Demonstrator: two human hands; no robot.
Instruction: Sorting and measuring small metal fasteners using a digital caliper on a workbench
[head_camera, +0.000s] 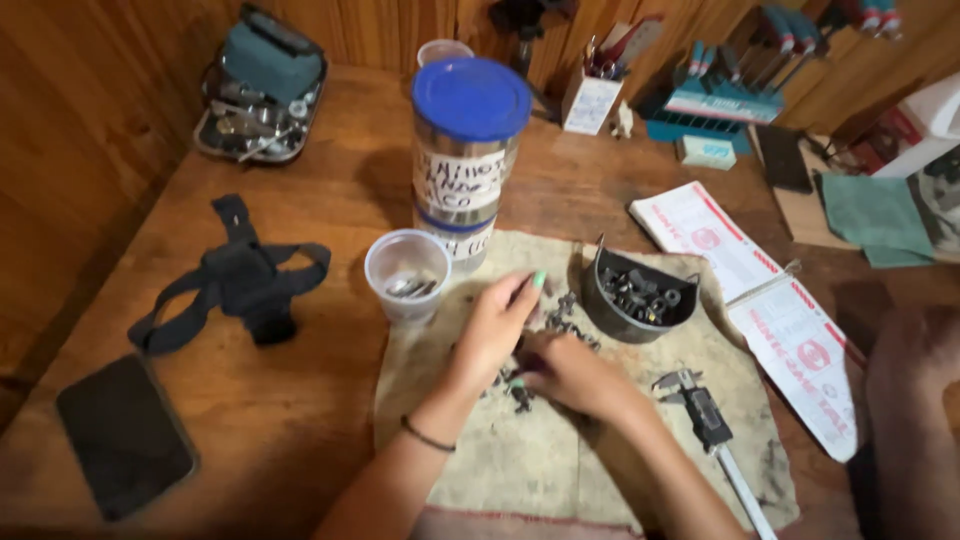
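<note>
My left hand (497, 322) rests on a stained cloth (520, 455), its fingers pinched near a small pile of dark metal parts (566, 318); whether it holds one I cannot tell. My right hand (572, 376) lies just below it, fingers curled over more small parts (518, 392) on the cloth. A clear plastic cup (407, 275) with a few metal pieces stands left of my left hand. A dark half-round bowl (640, 293) full of nuts and bolts sits to the right.
A tall clear jar with a blue lid (468, 150) stands behind the cup. A caliper (705, 415) lies on the cloth's right side, an open catalogue (770, 300) beyond it. A black strap mount (240, 280), a phone (125, 435) and a tool tray (262, 95) lie left.
</note>
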